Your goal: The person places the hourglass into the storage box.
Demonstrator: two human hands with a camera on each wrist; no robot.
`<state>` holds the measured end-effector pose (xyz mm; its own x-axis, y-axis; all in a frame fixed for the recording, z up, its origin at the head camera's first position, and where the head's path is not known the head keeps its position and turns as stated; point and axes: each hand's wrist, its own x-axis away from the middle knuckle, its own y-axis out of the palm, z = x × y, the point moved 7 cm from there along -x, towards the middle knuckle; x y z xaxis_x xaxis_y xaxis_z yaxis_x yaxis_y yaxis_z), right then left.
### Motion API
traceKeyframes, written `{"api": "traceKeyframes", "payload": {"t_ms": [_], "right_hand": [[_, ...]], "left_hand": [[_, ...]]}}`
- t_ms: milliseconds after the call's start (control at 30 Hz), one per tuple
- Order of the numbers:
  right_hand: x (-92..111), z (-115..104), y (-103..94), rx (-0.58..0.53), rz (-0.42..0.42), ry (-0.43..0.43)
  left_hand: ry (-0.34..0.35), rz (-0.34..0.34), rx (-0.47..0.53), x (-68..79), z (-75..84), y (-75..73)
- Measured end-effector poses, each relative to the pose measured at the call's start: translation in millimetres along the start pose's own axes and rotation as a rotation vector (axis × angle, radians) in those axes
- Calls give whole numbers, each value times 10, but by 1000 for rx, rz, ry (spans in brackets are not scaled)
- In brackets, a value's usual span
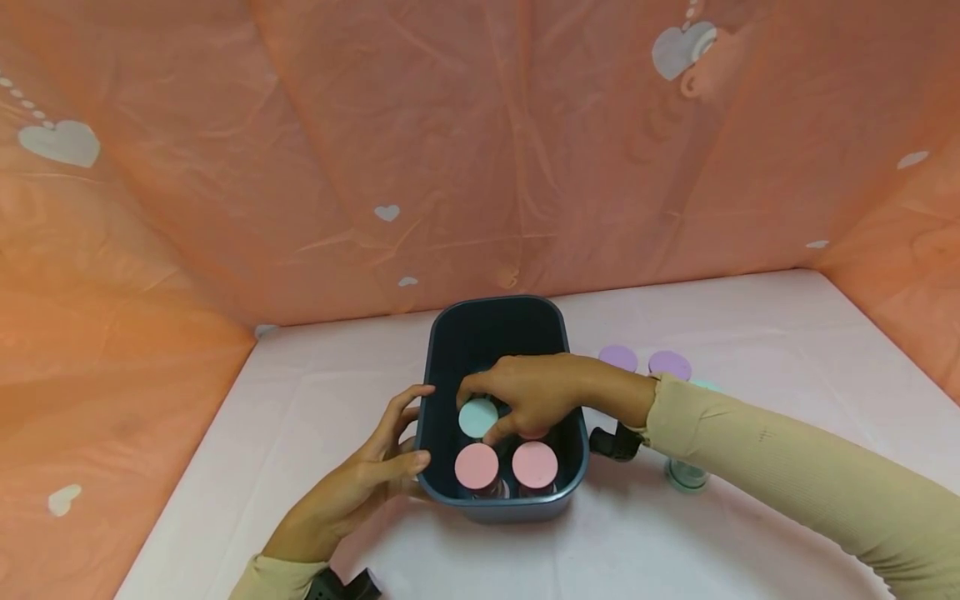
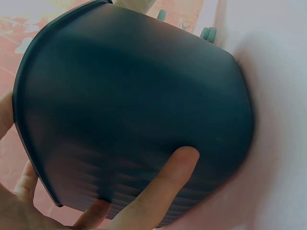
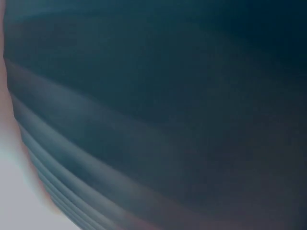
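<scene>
A dark blue-grey bin point(image 1: 495, 312) stands on the table with lidded jars inside. Two pink-lidded jars point(image 1: 477, 467) are at its near end, and part of another pink lid point(image 1: 534, 434) shows under the right hand. My right hand point(image 1: 536, 387) reaches in over the right rim; its thumb and a finger hold a mint-lidded jar point(image 1: 478, 417) on either side. The palm hides some of the inside. Against the bin's left wall rests my left hand point(image 1: 378, 458), fingers spread. The left wrist view shows its thumb point(image 2: 177, 167) touching the outer wall.
Right of the bin, purple-lidded jars point(image 1: 670, 364) and a mint lid point(image 1: 707, 385) stand partly behind the right sleeve point(image 1: 780, 450). A greenish jar base point(image 1: 686, 476) shows below that sleeve. An orange sheet with hearts point(image 1: 465, 150) hangs behind the white tabletop point(image 1: 300, 400).
</scene>
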<state>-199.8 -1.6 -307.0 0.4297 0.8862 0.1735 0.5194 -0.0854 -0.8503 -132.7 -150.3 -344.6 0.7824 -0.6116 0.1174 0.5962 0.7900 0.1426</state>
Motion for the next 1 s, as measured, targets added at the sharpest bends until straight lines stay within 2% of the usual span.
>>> {"api": "traceKeyframes", "payload": {"t_ms": [633,1000], "right_hand": [[-12,-30,1,-7,-29,-32],[-21,0,34,-34,-62,7]], "left_hand": [[-22,-2,-3,14,-6,-22],[-22,0,11,-3,-30,-21]]}}
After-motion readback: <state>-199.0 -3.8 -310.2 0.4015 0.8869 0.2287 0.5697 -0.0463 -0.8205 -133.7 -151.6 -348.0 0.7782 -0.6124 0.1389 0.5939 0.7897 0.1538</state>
